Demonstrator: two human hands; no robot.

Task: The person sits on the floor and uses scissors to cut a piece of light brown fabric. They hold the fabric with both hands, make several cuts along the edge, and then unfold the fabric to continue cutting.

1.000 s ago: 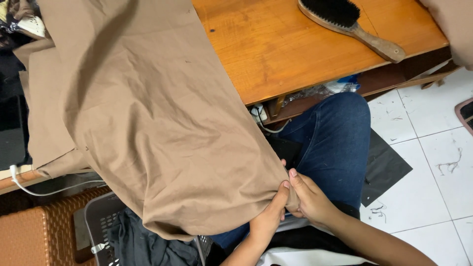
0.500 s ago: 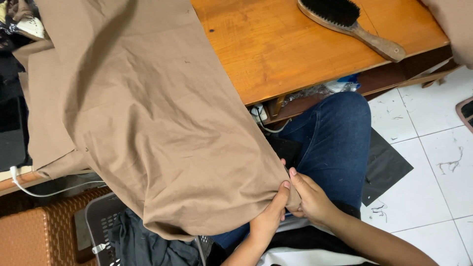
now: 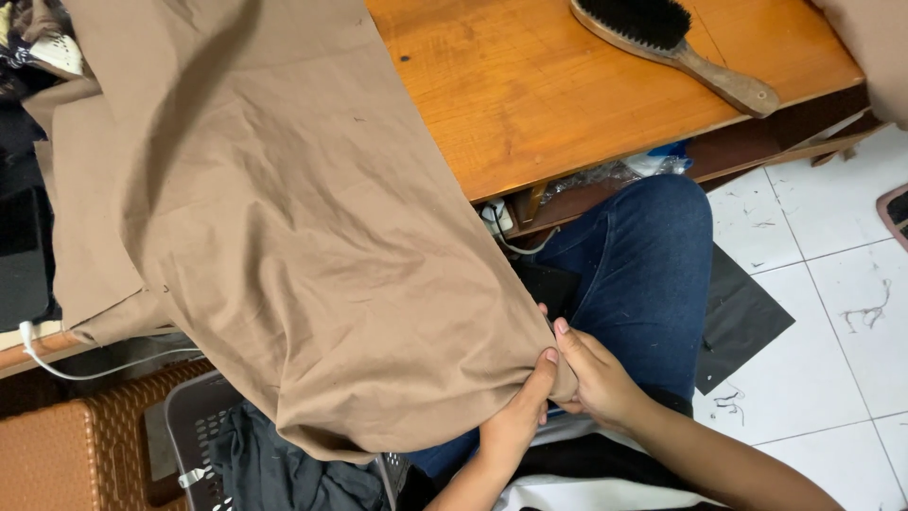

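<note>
**Q:** What do the hands hold in this view?

**A:** My left hand (image 3: pixel 515 426) and my right hand (image 3: pixel 598 383) meet at one low corner of the tan cloth (image 3: pixel 284 237). Both are closed on it: the left thumb and fingers pinch the edge from below, and the right fingers fold over the same corner from the side. The two hands touch each other there.

**Q:** Where does the cloth lie?

**A:** It is draped from the wooden table (image 3: pixel 530 95) at the top of the view, over the table's near edge, and down across my lap, covering my left leg. The gripped corner hangs just above my jeans (image 3: pixel 653 274), which show on the right leg.

**Q:** What surrounds it?

**A:** A wooden-handled brush (image 3: pixel 672 43) with dark bristles lies on the bare part of the table, well apart from the cloth. Below the cloth's lower fold stands a grey plastic basket (image 3: pixel 194 426) holding dark fabric, beside a brown woven surface (image 3: pixel 66 454). A white cable (image 3: pixel 57 364) runs under the cloth's left edge. The white tiled floor (image 3: pixel 823 312) carries a dark sheet (image 3: pixel 742 322) just beside my right leg.
</note>
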